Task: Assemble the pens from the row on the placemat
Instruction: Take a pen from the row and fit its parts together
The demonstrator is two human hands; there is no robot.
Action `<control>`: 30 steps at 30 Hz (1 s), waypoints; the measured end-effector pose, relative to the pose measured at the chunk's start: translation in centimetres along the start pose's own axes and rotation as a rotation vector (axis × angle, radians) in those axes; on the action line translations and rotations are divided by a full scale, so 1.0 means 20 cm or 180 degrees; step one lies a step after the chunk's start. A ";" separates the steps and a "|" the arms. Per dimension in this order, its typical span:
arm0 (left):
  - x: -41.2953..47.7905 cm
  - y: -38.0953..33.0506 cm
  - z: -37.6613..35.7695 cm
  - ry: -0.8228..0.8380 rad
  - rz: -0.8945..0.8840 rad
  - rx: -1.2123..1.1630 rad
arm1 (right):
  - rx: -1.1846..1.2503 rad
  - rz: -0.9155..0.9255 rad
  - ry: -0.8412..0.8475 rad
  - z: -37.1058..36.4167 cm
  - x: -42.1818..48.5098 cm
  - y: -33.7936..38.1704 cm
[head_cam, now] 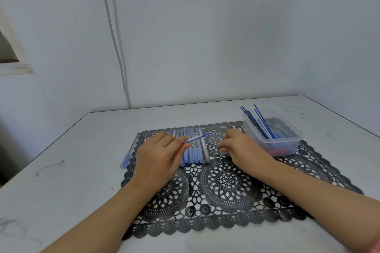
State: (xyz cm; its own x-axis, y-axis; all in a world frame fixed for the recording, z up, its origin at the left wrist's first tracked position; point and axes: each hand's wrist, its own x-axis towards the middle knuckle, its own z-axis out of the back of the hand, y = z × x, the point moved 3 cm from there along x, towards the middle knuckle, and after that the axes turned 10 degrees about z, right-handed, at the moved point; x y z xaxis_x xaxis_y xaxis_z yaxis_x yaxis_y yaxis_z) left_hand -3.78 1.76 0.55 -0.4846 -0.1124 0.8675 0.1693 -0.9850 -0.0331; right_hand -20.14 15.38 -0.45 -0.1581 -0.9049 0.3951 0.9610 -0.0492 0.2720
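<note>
A row of blue and clear pen barrels [192, 151] lies side by side on the black lace placemat [226, 187]. My left hand [159, 155] rests over the row's left part and pinches a thin blue refill [198, 137] between thumb and fingers, its tip pointing up to the right. My right hand [241, 148] lies on the placemat to the right of the row with its fingers curled toward a clear pen barrel [223, 152] on the mat. Whether it grips that barrel I cannot tell.
A clear plastic tub [273, 135] with several blue and black refills and other pen parts stands at the placemat's back right corner. One capped blue pen [129, 153] lies off the mat's left edge on the grey table [72, 170]. A wall rises behind.
</note>
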 end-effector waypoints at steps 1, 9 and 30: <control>0.00 0.00 0.00 0.0003 0.0004 0.0001 | -0.0051 -0.0024 -0.0013 0.00 0.00 0.01; 0.00 0.00 0.00 0.0024 0.0002 0.0004 | -0.0343 -0.0221 0.0044 0.01 -0.01 0.03; 0.00 -0.01 -0.01 0.0110 -0.0147 0.0034 | -0.0539 0.0649 -0.1268 0.09 -0.05 0.17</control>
State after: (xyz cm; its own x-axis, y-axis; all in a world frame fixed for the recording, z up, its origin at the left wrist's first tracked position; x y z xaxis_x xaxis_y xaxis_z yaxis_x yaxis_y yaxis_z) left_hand -3.96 2.00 0.51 -0.5214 -0.0715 0.8503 0.1550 -0.9878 0.0119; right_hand -17.11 16.95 1.69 -0.0053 -0.6725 0.7401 0.9997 0.0143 0.0202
